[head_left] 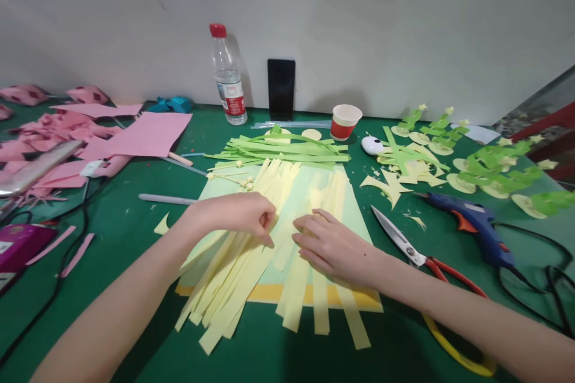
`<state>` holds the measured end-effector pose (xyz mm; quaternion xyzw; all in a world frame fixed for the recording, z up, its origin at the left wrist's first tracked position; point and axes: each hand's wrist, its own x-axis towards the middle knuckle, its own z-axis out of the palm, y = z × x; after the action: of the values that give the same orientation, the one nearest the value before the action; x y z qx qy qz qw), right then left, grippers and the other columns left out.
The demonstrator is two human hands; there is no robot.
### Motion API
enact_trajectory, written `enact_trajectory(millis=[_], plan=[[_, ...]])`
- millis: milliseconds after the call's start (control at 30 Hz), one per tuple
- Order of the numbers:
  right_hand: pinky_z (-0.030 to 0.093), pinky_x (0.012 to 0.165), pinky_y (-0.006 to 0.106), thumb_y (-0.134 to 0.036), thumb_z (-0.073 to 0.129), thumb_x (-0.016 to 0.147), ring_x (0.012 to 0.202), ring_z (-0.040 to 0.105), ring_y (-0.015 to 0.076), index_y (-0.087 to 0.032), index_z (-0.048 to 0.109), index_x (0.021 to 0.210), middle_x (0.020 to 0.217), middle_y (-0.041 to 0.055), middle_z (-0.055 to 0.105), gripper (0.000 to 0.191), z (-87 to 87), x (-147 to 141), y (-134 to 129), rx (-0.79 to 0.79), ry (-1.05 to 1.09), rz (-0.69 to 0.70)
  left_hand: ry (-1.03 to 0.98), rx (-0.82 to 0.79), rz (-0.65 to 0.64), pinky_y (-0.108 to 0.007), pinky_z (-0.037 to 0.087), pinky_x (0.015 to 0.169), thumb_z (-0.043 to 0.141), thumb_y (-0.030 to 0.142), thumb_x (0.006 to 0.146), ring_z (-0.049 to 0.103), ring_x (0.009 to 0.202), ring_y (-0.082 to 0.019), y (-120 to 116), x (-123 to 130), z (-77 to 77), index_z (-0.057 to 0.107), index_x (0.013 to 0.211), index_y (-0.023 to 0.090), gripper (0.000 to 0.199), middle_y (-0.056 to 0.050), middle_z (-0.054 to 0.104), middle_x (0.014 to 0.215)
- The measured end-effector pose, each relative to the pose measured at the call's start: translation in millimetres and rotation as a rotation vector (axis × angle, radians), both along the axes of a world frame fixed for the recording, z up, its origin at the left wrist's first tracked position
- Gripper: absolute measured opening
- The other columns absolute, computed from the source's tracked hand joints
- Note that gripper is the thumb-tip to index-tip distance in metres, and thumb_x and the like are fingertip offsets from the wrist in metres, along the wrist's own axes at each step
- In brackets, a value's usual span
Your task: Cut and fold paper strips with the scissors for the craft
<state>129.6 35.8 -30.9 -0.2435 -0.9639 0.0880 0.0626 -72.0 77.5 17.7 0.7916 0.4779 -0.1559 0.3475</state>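
Note:
Just left of centre, my left hand (256,218) is closed, its fingers curled above a fanned bundle of pale yellow paper strips (233,275). What those fingers hold, if anything, is hidden. To its right, my right hand (326,242) lies palm down with fingers stretched over another group of yellow paper strips (321,305). Both groups rest on a light green sheet (359,233) with an orange band along its near edge. Green paper strips (278,149) lie across its far edge. Small yellow folded stars (246,184) sit beyond my left hand.
Open scissors (413,254) and a blue glue gun (476,221) lie at right, near green paper plants (498,164). Pink paper (148,131) and a dark cable (83,221) spread at left. A bottle (229,81), phone (281,90) and paper cup (345,122) stand along the wall.

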Motion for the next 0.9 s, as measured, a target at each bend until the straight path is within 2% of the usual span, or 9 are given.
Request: enact_trajectory(millis=[67,133,233,333,467,533,633,767,900], plan=[[0.041,0.087,0.042,-0.02,0.035,0.09,0.094,0.054,0.0224,-0.011,0.059,0.09,0.101,0.0126,0.059,0.026,2.2,-4,-8,-0.011,-0.008,0.027,0.003,0.022,0.007,-0.023,0.025,0.044,0.065,0.035,0.064,0.043,0.05,-0.011,-3,-1,-6.0,0.05,0.059,0.019,0.022,0.003,0.053,0.058],[0.041,0.087,0.04,-0.023,0.036,0.09,0.095,0.054,0.021,-0.012,0.058,0.096,0.104,0.0107,0.06,0.025,2.3,-8,-16,-0.024,-0.011,0.082,0.007,0.052,0.019,-0.023,0.025,0.045,0.063,0.03,0.064,0.043,0.051,-0.012,-4,-1,-10.8,0.049,0.059,0.019,0.019,0.002,0.053,0.06],[0.032,0.099,0.043,-0.031,0.034,0.091,0.119,0.041,0.0213,-0.012,0.045,0.121,0.129,0.0092,0.049,0.037,-2.1,-14,-23,-0.024,0.002,0.175,0.003,0.07,0.017,-0.023,0.024,0.044,0.059,0.029,0.068,0.041,0.05,-0.011,-4,-1,-12.1,0.047,0.058,0.019,0.018,0.002,0.051,0.058],[0.023,0.105,0.045,-0.036,0.026,0.093,0.128,0.029,0.0215,-0.01,0.037,0.128,0.135,0.0092,0.042,0.045,-5.3,-16,-23,-0.027,-0.013,0.195,-0.008,0.062,0.0,-0.023,0.025,0.045,0.055,0.032,0.071,0.04,0.049,-0.011,-4,-3,-8.7,0.047,0.058,0.019,0.02,0.002,0.05,0.057],[0.026,0.103,0.047,-0.032,0.032,0.092,0.119,0.04,0.0227,-0.015,0.046,0.119,0.119,0.0094,0.054,0.035,-0.7,-8,-10,-0.026,-0.065,0.118,0.013,0.071,0.023,-0.023,0.024,0.044,0.053,0.036,0.073,0.039,0.049,-0.011,-1,-10,-5.9,0.047,0.06,0.019,0.022,0.001,0.05,0.059],[0.028,0.101,0.047,-0.03,0.034,0.091,0.112,0.045,0.0217,-0.018,0.049,0.115,0.111,0.0089,0.055,0.03,2.8,-1,-1,-0.019,-0.082,0.097,0.038,0.08,0.045,-0.023,0.023,0.043,0.053,0.036,0.072,0.038,0.048,-0.011,2,-15,-5.9,0.046,0.059,0.019,0.022,0.001,0.05,0.059],[0.028,0.1,0.047,-0.029,0.034,0.091,0.109,0.045,0.0223,-0.019,0.053,0.108,0.107,0.009,0.054,0.028,7.4,6,7,-0.003,-0.087,0.113,0.076,0.102,0.079,-0.024,0.023,0.043,0.053,0.037,0.071,0.037,0.048,-0.012,6,-21,-5.9,0.046,0.058,0.019,0.023,0.0,0.05,0.059],[0.036,0.092,0.044,-0.031,0.037,0.09,0.101,0.046,0.0233,-0.018,0.054,0.108,0.11,0.0094,0.052,0.028,11.5,5,1,0.011,-0.089,0.127,0.101,0.164,0.112,-0.024,0.025,0.044,0.053,0.043,0.071,0.042,0.049,-0.013,9,-26,-3.9,0.048,0.057,0.019,0.028,-0.002,0.054,0.06],[0.041,0.08,0.038,-0.033,0.042,0.088,0.088,0.05,0.0203,-0.016,0.052,0.109,0.102,0.0078,0.056,0.03,10.7,-2,-9,0.003,-0.098,0.168,0.09,0.284,0.144,-0.024,0.028,0.045,0.043,0.047,0.078,0.047,0.049,-0.015,11,-33,-2.3,0.052,0.056,0.018,0.037,-0.004,0.057,0.06]])
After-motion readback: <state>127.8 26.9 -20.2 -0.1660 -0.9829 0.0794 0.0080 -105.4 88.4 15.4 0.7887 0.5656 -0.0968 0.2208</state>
